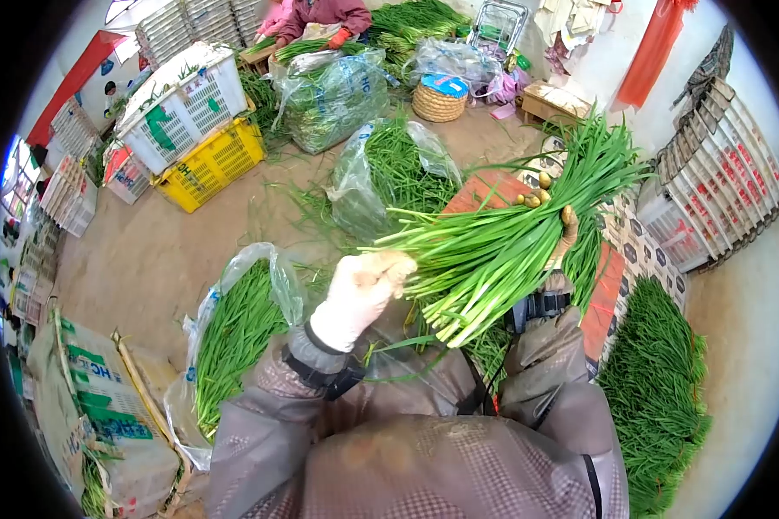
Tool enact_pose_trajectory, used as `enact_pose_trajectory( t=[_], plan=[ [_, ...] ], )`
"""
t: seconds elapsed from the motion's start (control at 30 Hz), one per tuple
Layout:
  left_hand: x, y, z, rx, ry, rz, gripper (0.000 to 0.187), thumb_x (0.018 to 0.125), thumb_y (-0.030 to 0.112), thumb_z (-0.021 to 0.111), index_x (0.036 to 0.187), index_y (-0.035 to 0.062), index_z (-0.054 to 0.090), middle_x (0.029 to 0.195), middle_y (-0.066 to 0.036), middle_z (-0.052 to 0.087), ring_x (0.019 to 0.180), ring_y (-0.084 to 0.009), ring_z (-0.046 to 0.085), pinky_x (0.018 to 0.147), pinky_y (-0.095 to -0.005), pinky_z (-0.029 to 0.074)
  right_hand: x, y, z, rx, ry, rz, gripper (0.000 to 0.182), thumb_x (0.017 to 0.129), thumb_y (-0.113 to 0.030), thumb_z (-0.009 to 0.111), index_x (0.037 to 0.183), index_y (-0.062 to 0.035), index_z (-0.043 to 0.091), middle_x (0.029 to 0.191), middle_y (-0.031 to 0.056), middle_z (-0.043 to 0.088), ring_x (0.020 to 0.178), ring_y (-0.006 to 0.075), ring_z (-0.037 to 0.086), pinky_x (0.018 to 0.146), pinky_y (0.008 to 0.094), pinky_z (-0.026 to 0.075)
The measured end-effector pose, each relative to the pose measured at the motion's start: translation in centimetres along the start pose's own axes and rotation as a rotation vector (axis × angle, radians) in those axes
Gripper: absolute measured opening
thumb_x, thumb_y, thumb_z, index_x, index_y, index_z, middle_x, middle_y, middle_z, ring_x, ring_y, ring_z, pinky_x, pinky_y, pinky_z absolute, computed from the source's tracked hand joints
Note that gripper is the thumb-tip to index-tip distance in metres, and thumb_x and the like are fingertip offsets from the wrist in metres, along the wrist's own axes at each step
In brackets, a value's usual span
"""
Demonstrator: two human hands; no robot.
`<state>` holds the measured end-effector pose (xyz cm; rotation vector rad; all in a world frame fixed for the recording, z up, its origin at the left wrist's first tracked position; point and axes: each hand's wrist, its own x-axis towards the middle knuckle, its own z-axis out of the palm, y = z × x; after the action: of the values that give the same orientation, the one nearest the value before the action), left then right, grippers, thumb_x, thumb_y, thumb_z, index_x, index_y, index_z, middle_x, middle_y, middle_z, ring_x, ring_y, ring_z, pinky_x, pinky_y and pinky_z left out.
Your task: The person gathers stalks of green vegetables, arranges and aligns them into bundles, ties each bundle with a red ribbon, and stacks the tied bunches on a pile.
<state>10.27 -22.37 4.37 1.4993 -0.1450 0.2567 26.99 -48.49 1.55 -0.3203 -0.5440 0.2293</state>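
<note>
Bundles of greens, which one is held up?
The bundle in your right hand, its pale stems pointing leftward; the greens at lower right and in the bags aren't held.

The right hand (567,235) grips long green stalks (515,246). The gloved left hand (363,290) curls beside their cut ends (459,324). Bagged greens (238,337) lie nearby.

And here we have it, right of centre in the frame: one big bunch of green stalks (493,264), thick and glossy, clasped in our right hand (568,238)! We see it slanting, dark leafy tips bushing out towards the upper right, paler stalk ends fanning loose and uneven towards the lower left. Look closely and we spot stragglers poking out along its left side, well beyond the main bundle!
</note>
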Motion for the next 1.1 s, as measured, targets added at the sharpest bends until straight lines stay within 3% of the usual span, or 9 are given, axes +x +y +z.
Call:
enact_pose_trajectory(
  t=[0.13, 0.2, 0.27, 0.33, 0.43, 0.47, 0.57, 0.63, 1.1],
  plan=[
    [-1.9, 2.8, -5.1, 0.118, -0.274, -0.433, 0.019, 0.092, 0.018, 0.066, 0.095, 0.0008, 0.073, 0.067, -0.001, 0.062, 0.056, -0.0058, 0.051, 0.052, -0.0212, 0.04, 0.2, -1.1, -1.0, 0.013, 0.07, -0.09, 0.062, 0.084, -0.029, 0.069, 0.133, 0.0002, 0.046, 0.099, 0.0074, 0.064, 0.101, 0.0228, 0.06, 0.101, 0.0422, 0.049],
    [-3.2, 2.1, -9.2, 0.131, -0.651, -0.574, 0.016, 0.088, 0.016, 0.07, 0.094, 0.0022, 0.074, 0.069, -0.003, 0.066, 0.059, -0.0081, 0.056, 0.056, -0.0244, 0.046, 0.3, -2.5, -2.2, 0.03, 0.079, -0.113, 0.059, 0.085, -0.027, 0.068, 0.132, 0.0017, 0.047, 0.101, 0.0089, 0.064, 0.103, 0.0227, 0.059, 0.105, 0.043, 0.046],
    [-4.1, 1.9, -10.5, 0.569, -0.728, -0.482, 0.027, 0.084, 0.019, 0.075, 0.105, 0.0023, 0.072, 0.08, -0.004, 0.07, 0.065, -0.0104, 0.059, 0.064, -0.0279, 0.051, 0.2, -3.0, -2.6, 0.002, 0.086, -0.141, 0.06, 0.083, -0.027, 0.07, 0.131, 0.0013, 0.047, 0.102, 0.0099, 0.064, 0.103, 0.0246, 0.061, 0.104, 0.0445, 0.048],
    [-3.7, 1.6, -8.6, 0.846, -0.513, -0.166, 0.068, 0.073, 0.028, 0.083, 0.132, 0.0066, 0.059, 0.109, -0.006, 0.068, 0.071, -0.0082, 0.056, 0.067, -0.0259, 0.049, 0.0, -3.0, -2.4, -0.078, 0.159, -0.128, 0.062, 0.081, -0.028, 0.071, 0.132, -0.0008, 0.048, 0.102, 0.0111, 0.066, 0.103, 0.0273, 0.063, 0.1, 0.0475, 0.052],
    [-1.5, 2.9, -1.6, 0.174, -0.309, -0.112, 0.073, 0.071, 0.023, 0.084, 0.137, 0.0082, 0.056, 0.137, -0.006, 0.054, 0.063, -0.0029, 0.042, 0.061, -0.0197, 0.041, 0.3, -1.2, -0.1, -0.059, 0.029, -0.024, 0.061, 0.086, -0.026, 0.068, 0.136, 0.0013, 0.045, 0.102, 0.0051, 0.067, 0.102, 0.022, 0.062, 0.106, 0.0413, 0.045],
    [-1.2, 2.9, -0.1, 0.121, -0.288, -0.024, 0.056, 0.077, 0.019, 0.08, 0.128, 0.0062, 0.063, 0.139, -0.008, 0.053, 0.066, -0.0056, 0.049, 0.065, -0.022, 0.045, 0.6, -0.7, 0.1, -0.05, 0.017, -0.004, 0.061, 0.085, -0.026, 0.069, 0.136, 0.001, 0.046, 0.103, 0.0052, 0.068, 0.102, 0.0222, 0.062, 0.106, 0.0421, 0.045],
    [-0.4, 0.5, 2.6, -0.238, -0.305, 0.059, 0.025, 0.087, 0.014, 0.072, 0.109, 0.0016, 0.071, 0.122, -0.012, 0.064, 0.075, -0.0141, 0.061, 0.072, -0.028, 0.05, 0.8, -0.1, -0.1, -0.036, 0.043, -0.033, 0.059, 0.085, -0.026, 0.068, 0.133, 0.0011, 0.046, 0.101, 0.0062, 0.067, 0.101, 0.0221, 0.062, 0.105, 0.0425, 0.045],
    [-0.6, 0.4, 2.4, -0.365, -0.359, -0.218, 0.017, 0.091, 0.013, 0.068, 0.1, -0.0008, 0.073, 0.109, -0.014, 0.069, 0.08, -0.0189, 0.064, 0.076, -0.0311, 0.052, 0.9, -0.1, -1.4, -0.043, 0.085, -0.07, 0.062, 0.083, -0.027, 0.068, 0.134, 0.002, 0.046, 0.099, 0.0065, 0.066, 0.099, 0.0237, 0.063, 0.104, 0.0437, 0.046],
    [-5.3, 0.2, -1.5, -0.569, -0.152, -0.334, 0.018, 0.09, 0.015, 0.068, 0.088, -0.0035, 0.07, 0.088, -0.017, 0.068, 0.077, -0.0235, 0.063, 0.071, -0.0335, 0.051, 1.5, 2.1, 1.7, -0.015, 0.208, 0.008, 0.059, 0.077, -0.024, 0.072, 0.13, -0.0053, 0.052, 0.093, 0.0025, 0.065, 0.092, 0.0265, 0.062, 0.093, 0.0483, 0.052]
  ],
)
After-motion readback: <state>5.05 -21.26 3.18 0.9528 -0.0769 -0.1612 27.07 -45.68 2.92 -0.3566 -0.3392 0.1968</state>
